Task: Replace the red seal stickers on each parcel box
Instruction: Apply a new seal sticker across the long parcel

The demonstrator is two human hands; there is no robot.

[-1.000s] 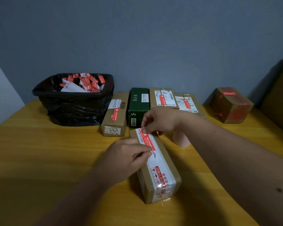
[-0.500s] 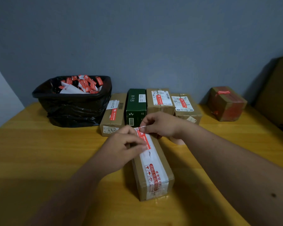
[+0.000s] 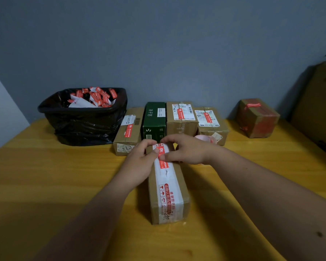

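Well left of the hands and farther back, a black bin bag point(image 3: 83, 121) holds peeled red stickers; the left hand point(image 3: 141, 162) rests on the long parcel box point(image 3: 167, 187), its thumb pressed to the red seal sticker point(image 3: 163, 157) on the box's far end, fingers curled at the end edge; the right hand point(image 3: 186, 149) pinches that sticker from the other side; beyond the hands stands a row of parcel boxes point(image 3: 179, 117) on the yellow surface point(image 3: 45, 176); far right sits a red-taped box point(image 3: 257, 117).

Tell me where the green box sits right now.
In the head view the green box stands in the back row at centre, between two brown parcels, just right of the black bin.
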